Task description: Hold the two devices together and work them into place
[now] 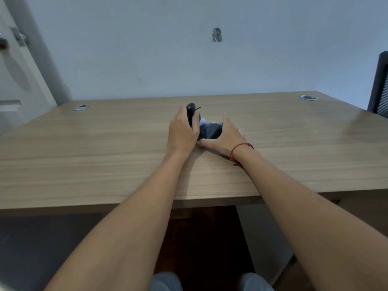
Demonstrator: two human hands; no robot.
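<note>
Going left to right: on the far left there's a door, then the wooden desk with one round cable grommet near its back left corner.

My left hand is curled around a small black rounded piece, held up off the desk with its top poking out above my fingers. There's a thin dark bit sticking out to the right of it, can't tell what that is. I'd guess I'm holding it raised like this so it stays close to the other part without dragging on the wood.

Right next to it, touching my left hand, is the black gadget, lying on the desk about mid-width and toward the back. My right hand wraps it from the right, thumb along the near edge, fingers curved over the far side. Looks like I'm pinning it so it doesn't slide. A small pale spot shows between the two black parts, too blurry to call. Red string bracelet is on my right wrist.

Further right: a second grommet near the back right corner, then a dark chair at the edge.

Count: two hands, two black pieces, two grommets, one bracelet, one chair, one desk.
</note>
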